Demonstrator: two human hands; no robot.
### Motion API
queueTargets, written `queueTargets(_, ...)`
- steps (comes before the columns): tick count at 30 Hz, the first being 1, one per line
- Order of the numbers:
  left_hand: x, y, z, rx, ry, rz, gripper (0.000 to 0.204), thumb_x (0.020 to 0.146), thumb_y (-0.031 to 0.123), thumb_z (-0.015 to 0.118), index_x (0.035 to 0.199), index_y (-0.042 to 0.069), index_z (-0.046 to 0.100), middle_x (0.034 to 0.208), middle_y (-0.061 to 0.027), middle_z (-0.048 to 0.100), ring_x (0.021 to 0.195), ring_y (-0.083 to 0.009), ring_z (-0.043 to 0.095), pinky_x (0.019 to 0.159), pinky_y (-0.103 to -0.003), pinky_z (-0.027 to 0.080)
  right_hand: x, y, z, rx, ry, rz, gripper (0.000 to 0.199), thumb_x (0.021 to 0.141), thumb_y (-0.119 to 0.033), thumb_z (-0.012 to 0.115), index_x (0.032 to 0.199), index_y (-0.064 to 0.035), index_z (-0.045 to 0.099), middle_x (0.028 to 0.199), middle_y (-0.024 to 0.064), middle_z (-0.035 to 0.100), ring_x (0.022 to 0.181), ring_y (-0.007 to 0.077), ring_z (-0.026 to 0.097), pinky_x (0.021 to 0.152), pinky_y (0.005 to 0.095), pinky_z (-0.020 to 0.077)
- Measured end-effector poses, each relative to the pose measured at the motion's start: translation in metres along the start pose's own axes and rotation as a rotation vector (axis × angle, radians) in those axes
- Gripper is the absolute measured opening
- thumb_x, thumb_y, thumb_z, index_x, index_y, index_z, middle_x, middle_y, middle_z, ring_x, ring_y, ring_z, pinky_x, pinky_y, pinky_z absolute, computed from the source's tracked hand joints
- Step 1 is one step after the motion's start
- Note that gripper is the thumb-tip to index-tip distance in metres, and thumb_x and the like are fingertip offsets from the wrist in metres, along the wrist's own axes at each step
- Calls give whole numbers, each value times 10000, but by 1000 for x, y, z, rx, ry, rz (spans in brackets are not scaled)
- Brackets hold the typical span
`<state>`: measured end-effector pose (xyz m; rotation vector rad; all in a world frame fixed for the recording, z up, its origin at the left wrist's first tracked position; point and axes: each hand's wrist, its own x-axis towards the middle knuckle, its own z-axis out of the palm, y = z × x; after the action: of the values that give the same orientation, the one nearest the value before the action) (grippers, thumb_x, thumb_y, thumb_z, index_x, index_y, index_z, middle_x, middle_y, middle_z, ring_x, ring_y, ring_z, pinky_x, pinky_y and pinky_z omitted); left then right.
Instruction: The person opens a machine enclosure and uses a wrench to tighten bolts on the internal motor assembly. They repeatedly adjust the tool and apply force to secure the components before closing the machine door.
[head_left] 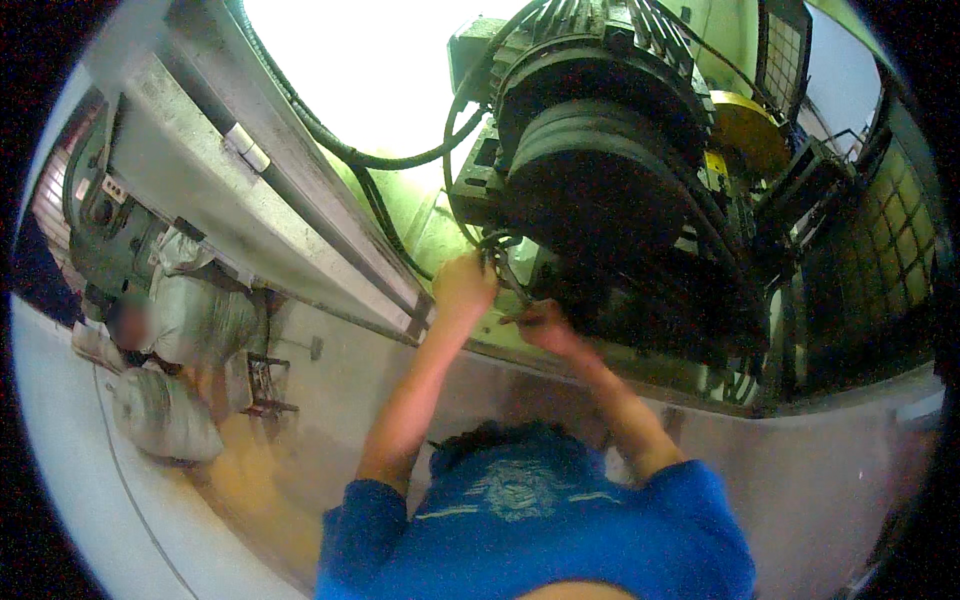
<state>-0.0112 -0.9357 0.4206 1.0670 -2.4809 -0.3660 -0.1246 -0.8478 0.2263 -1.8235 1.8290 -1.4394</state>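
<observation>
My left hand point(465, 287) is raised to the lower left corner of a large motor point(600, 60), fingers closed at a bolt or fitting below its mount. What they pinch is hidden. Lower and to the right, my right hand point(545, 326) is closed around the lower end of a slim dark bar that looks like a wrench point(515, 284). The bar slants up to the fitting beside my left fingertips. Just above my hands sits the motor's wide, grooved black pulley point(590, 175), with belts running down its right side.
Black cables point(400, 162) loop left of the motor. A slanted grey metal beam point(270, 185) stands on the left. Beyond it are stuffed white sacks point(200, 320), a small dark stool point(268, 388) and another person. Right are a yellow round guard point(748, 135) and mesh panel point(880, 250).
</observation>
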Motion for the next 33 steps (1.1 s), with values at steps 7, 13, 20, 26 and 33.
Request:
queueTargets(7, 3, -10, 1, -90, -4, -55, 234, 681, 216, 479, 692, -6, 550, 644, -211, 512, 631, -351, 503, 570, -427, 397, 34, -77, -23, 226, -114, 148, 309, 553, -56, 512, 843, -121, 598, 585, 41, 504, 464, 109, 408, 436, 262, 351)
queueTargets(13, 8, -7, 4, -44, 5, -54, 244, 684, 228, 479, 633, -3, 540, 670, -197, 531, 632, -349, 522, 572, -420, 413, 48, -53, 3, 388, -39, 279, 265, 572, -52, 510, 817, -111, 593, 632, 41, 522, 478, 108, 413, 451, 253, 362)
queueTargets(20, 2, 1, -4, -166, 64, -56, 206, 640, 183, 523, 646, -21, 550, 621, -205, 507, 604, -343, 494, 555, -416, 383, 44, -35, 27, 459, -21, 519, 269, 560, -90, 521, 823, -80, 578, 624, 47, 540, 581, 115, 489, 558, 257, 405)
queueTargets(26, 3, -14, 8, -177, 135, 52, 163, 619, 141, 517, 582, -17, 532, 564, -192, 500, 552, -347, 490, 527, -419, 380, 45, -83, -23, 74, -267, 586, 400, 536, -95, 504, 932, -111, 553, 647, 86, 539, 567, 176, 491, 546, 292, 412)
queueTargets(33, 4, -6, 2, -195, 144, -27, 140, 587, 110, 526, 536, -19, 517, 527, -189, 493, 546, -338, 506, 538, -406, 403, 56, -158, -96, -482, -279, 613, 423, 546, -237, 526, 950, -113, 541, 888, 131, 514, 858, 261, 472, 760, 391, 350)
